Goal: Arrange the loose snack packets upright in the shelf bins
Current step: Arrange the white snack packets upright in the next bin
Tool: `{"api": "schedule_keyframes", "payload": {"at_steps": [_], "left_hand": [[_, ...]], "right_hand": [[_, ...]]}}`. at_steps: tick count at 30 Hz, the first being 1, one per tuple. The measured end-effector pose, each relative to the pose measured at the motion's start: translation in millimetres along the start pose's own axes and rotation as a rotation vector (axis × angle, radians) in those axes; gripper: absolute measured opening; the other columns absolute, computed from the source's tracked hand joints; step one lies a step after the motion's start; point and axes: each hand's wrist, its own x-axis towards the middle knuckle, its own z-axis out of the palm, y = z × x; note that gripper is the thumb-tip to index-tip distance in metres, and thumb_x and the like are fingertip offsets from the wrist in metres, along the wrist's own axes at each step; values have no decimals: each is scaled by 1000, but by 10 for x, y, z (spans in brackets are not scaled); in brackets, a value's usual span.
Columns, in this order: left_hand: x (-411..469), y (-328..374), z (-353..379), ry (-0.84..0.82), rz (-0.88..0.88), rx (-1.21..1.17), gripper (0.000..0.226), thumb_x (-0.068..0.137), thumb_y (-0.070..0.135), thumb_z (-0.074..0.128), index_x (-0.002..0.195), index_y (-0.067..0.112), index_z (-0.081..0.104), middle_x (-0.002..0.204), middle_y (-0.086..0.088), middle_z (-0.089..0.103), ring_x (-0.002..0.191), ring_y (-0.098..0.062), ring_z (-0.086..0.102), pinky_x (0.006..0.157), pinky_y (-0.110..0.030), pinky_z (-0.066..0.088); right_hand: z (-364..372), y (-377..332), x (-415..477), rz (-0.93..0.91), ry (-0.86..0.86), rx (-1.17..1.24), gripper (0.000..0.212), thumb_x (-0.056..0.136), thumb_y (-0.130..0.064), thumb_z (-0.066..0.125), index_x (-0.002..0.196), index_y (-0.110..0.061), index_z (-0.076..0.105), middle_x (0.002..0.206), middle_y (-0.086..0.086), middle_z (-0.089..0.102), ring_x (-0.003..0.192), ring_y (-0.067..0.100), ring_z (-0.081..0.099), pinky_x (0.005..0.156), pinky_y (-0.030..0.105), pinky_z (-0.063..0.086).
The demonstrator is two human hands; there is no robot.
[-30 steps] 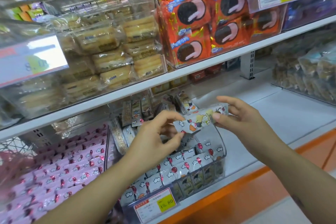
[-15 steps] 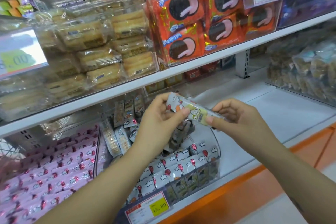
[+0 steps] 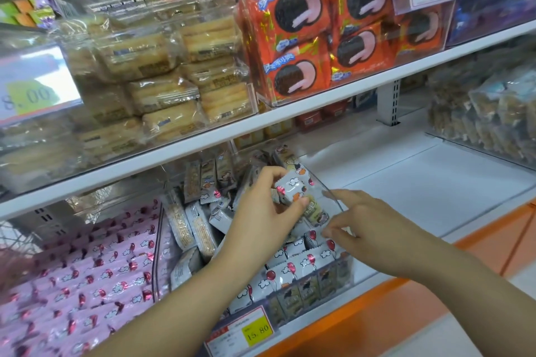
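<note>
A clear plastic bin (image 3: 336, 200) on the lower shelf holds several grey-white snack packets with red balloons (image 3: 290, 269). My left hand (image 3: 261, 211) grips one such packet (image 3: 293, 187) at its upper end and holds it tilted over the bin's middle. My right hand (image 3: 365, 226) hovers just right of the packet with loosely bent fingers near the bin's right wall, apart from the packet. Loose packets (image 3: 197, 226) lean at odd angles in the bin's left part.
A bin of pink packets (image 3: 87, 269) stands at the left. The upper shelf (image 3: 319, 107) carries biscuit packs (image 3: 162, 75) and orange cookie packs (image 3: 301, 38). A price tag (image 3: 240, 333) hangs on the bin's front. Bare white shelf (image 3: 420, 182) lies to the right.
My right hand has let go of the packet. My left hand has lowered the packet into the bin and turned it steeper.
</note>
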Motion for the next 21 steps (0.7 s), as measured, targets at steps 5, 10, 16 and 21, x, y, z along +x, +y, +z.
{"api": "schedule_keyframes", "payload": {"at_steps": [5,10,16,21], "left_hand": [[91,-15,77,-105,-4,55,33,90,34,61,116,38,40,96,14,55,58,-4,54,49,-12,36],[122,-51,145,-303,25,213,43,94,34,56,133,29,42,100,8,52,69,-2,49,61,-16,39],[141,-27,98,-381,10,300,43,99,35,47,138,22,34,80,10,44,56,1,45,51,-13,30],[113,-32,104,-360,-14,296,31,100,34,43,125,18,41,67,8,38,56,-5,37,49,-22,25]], "right_hand": [[-35,-64,-34,28,-192,133,38,101,-34,28,123,-44,57,156,-17,1,141,5,8,115,32,15],[-27,-10,-33,-22,-189,278,36,99,-29,33,118,-44,61,146,-23,20,136,6,21,111,26,23],[-100,182,4,-2,370,455,20,92,-24,55,97,-41,64,115,-31,51,105,-17,45,84,4,38],[19,213,64,10,320,371,21,90,-29,59,107,-41,57,107,-31,52,99,-19,46,79,-1,36]]}}
